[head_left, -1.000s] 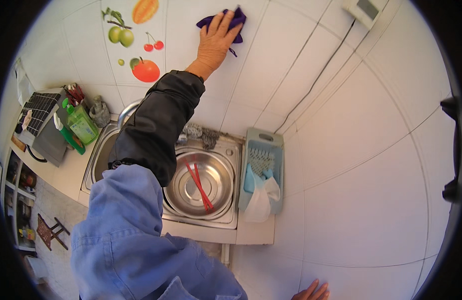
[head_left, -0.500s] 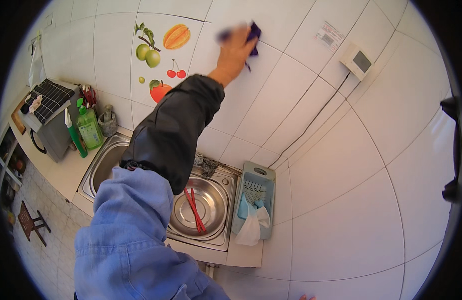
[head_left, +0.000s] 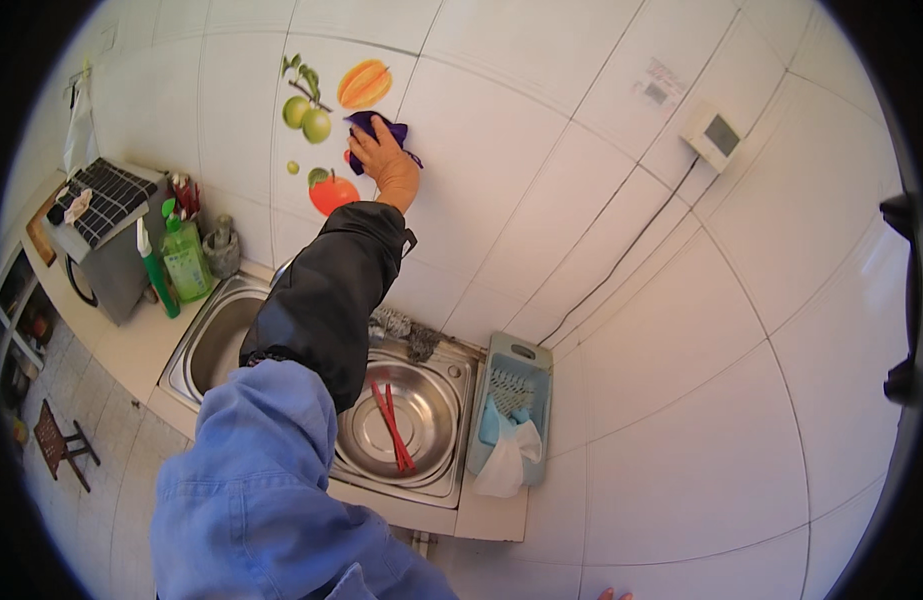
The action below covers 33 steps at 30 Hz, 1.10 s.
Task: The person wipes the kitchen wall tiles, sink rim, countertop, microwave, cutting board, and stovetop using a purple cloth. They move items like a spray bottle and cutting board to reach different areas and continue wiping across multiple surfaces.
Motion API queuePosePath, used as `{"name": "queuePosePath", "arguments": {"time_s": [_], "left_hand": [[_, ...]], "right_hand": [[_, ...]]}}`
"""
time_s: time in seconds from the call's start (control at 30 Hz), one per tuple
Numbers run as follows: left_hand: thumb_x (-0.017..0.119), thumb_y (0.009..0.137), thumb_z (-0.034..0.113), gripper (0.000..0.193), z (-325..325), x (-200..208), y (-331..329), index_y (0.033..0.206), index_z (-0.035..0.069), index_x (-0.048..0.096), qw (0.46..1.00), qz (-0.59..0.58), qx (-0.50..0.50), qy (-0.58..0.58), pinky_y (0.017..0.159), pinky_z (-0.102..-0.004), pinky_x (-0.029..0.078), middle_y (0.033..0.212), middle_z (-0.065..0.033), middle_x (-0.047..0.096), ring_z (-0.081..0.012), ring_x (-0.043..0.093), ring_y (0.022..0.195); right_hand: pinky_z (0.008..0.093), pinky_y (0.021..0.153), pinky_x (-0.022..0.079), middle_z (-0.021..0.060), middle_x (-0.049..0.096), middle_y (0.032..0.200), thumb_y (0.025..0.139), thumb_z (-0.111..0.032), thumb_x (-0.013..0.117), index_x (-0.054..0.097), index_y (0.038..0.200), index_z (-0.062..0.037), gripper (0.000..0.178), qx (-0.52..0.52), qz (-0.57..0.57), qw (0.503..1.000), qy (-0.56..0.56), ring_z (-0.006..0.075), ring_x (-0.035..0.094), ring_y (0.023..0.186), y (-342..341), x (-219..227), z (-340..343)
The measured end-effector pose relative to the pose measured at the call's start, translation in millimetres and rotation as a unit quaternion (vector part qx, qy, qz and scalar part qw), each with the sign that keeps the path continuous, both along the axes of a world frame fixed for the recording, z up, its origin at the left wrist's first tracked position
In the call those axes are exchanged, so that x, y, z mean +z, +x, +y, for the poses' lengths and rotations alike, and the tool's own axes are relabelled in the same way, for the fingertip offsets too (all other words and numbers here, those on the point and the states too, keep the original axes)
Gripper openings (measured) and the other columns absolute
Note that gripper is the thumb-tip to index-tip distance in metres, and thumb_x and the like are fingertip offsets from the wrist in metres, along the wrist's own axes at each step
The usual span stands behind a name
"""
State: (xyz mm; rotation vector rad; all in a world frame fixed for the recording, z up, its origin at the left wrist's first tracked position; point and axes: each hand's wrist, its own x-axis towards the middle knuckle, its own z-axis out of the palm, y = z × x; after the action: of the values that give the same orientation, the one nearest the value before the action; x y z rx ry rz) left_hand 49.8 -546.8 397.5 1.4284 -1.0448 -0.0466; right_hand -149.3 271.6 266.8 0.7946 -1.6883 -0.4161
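Note:
My left hand (head_left: 389,168) presses a dark purple cloth (head_left: 361,130) against the white tiled wall, with the fingers spread over it. The cloth lies between printed fruit pictures: the orange star fruit (head_left: 365,84) is just above it, and the red fruit (head_left: 333,192) is below. It hides most of the cherries. A black sleeve cover (head_left: 326,290) goes over the blue sleeve of this arm. Only a few fingertips of my right hand (head_left: 613,595) show at the lower edge, so what it does is hidden.
Below the arm is a steel double sink (head_left: 465,420), with a metal basin (head_left: 357,432) holding red sticks. A blue-grey basket (head_left: 544,400) stands right of it. Left are a green soap bottle (head_left: 188,265) and a grey appliance (head_left: 116,270). A wall controller (head_left: 716,135) trails a cable.
My left hand has moved the cloth left and down across the wall, from the plain tiles onto the fruit pictures. The view has shifted slightly.

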Motion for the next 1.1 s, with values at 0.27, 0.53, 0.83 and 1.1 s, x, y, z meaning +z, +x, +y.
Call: {"name": "queuePosePath", "arguments": {"time_s": [0.27, 0.53, 0.83, 1.1], "left_hand": [[0.068, 0.080, 0.000, 0.069, 25, 162, -76, 0.145, 0.014, 0.049, 0.942, -0.192, -0.056, -0.268, 0.105, -0.0713, 0.038, 0.164, -0.0200, 0.029, -0.0478, 0.024, 0.151], [0.061, 0.092, 0.010, 0.043, 69, 222, -156, 0.133, 0.020, 0.064, 0.791, -0.406, -0.118, -0.442, 0.101, -0.0638, 0.043, 0.161, -0.0079, 0.038, -0.0310, 0.029, 0.152], [0.069, 0.091, 0.012, 0.068, 14, 336, -71, 0.154, 0.019, 0.044, 0.962, -0.082, 0.020, -0.259, 0.109, -0.0709, 0.037, 0.166, -0.0147, 0.027, -0.0409, 0.022, 0.154], [0.059, 0.088, -0.001, 0.054, 24, 242, -46, 0.139, 0.015, 0.059, 0.841, -0.322, -0.043, -0.433, 0.100, -0.0714, 0.042, 0.152, -0.0129, 0.046, -0.0341, 0.037, 0.147]], "right_hand": [[0.0450, 0.099, 0.048, 0.0060, 0.069, 0.135, 0.106, -0.032, 0.046, 0.072, 0.129, -0.0269, 0.035, -0.009, -0.197, 0.980, -0.013, 0.0270, 0.061, 0.120, -31, -37, 36], [0.0440, 0.091, 0.052, 0.0090, 0.069, 0.128, 0.106, -0.036, 0.049, 0.068, 0.130, -0.0182, 0.035, -0.081, -0.125, 0.988, 0.033, 0.0263, 0.063, 0.113, -37, -49, 28], [0.0416, 0.081, 0.054, 0.0125, 0.067, 0.117, 0.106, -0.041, 0.051, 0.060, 0.135, -0.0079, 0.045, -0.230, -0.134, 0.962, 0.051, 0.0243, 0.066, 0.101, -43, -90, 20], [0.0420, 0.084, 0.054, 0.0110, 0.067, 0.117, 0.106, -0.039, 0.052, 0.064, 0.130, -0.0103, 0.039, -0.184, -0.082, 0.978, 0.059, 0.0243, 0.065, 0.103, -42, -79, 11]]}}
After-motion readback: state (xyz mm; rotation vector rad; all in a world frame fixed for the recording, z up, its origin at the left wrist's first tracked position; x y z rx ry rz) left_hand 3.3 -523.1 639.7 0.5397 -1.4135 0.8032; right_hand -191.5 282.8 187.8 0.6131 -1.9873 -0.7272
